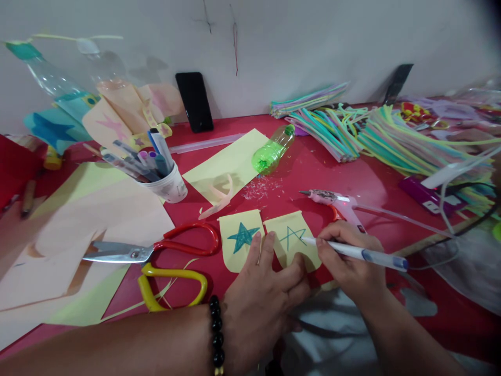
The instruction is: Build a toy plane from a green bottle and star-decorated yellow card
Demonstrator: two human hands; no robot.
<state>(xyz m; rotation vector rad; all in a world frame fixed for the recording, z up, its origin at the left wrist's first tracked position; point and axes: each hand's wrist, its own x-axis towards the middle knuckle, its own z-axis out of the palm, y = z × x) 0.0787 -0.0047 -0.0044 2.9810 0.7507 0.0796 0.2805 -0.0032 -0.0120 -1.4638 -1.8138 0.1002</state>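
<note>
Paper tag (pixel 291 240); between left hand (pixel 262 308), right hand (pixel 352 258)

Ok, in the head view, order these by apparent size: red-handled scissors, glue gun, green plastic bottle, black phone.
Largest to smallest: the red-handled scissors; then the pink glue gun, partly behind the right hand; then the green plastic bottle and black phone, which look about alike, so unranked.

Right hand (pixel 352 261) with white marker (pixel 360 252) on yellow paper tag (pixel 291 237) (teal star outline)
</note>
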